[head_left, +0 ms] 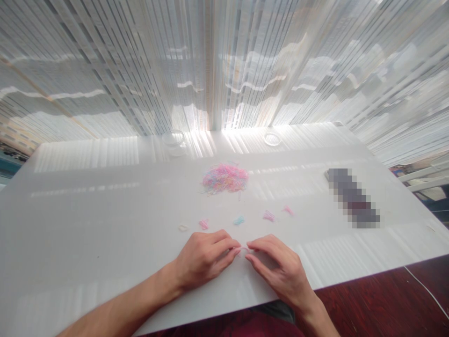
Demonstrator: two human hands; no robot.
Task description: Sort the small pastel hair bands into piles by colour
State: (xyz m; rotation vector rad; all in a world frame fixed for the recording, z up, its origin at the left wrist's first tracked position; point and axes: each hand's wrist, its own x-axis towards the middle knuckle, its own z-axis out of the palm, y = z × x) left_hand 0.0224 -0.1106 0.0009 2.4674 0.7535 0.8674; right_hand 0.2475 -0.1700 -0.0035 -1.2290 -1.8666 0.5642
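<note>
- The left hand point(205, 257) and the right hand point(277, 267) were seen low in the centre of the frame, resting on the glossy white tabletop point(87, 224), their fingertips drawn together and nearly meeting.
- A thin, pale pink elastic band point(243, 250) appeared to be pinched between the fingertips of both hands; it was too fine for the grip to be told with certainty.
- A loose heap of pink, blue and yellow small elastic bands point(225, 178) lay in the middle of the frame, well apart from the hands.
- Small sorted clusters were laid in a row between heap and hands: a pink cluster point(204, 224), a light blue cluster point(239, 220), a lilac-pink cluster point(269, 216) and a single pale ring point(183, 228).
- It was judged that the band could snap or spring away if stretched too far, since so little of it was gripped.
- It was judged that a sweeping wrist could scatter the nearby clusters, the slick surface offering little hold.
- A clear round lid point(272, 138) and a clear round container point(173, 138) stood at the far edge.
</note>
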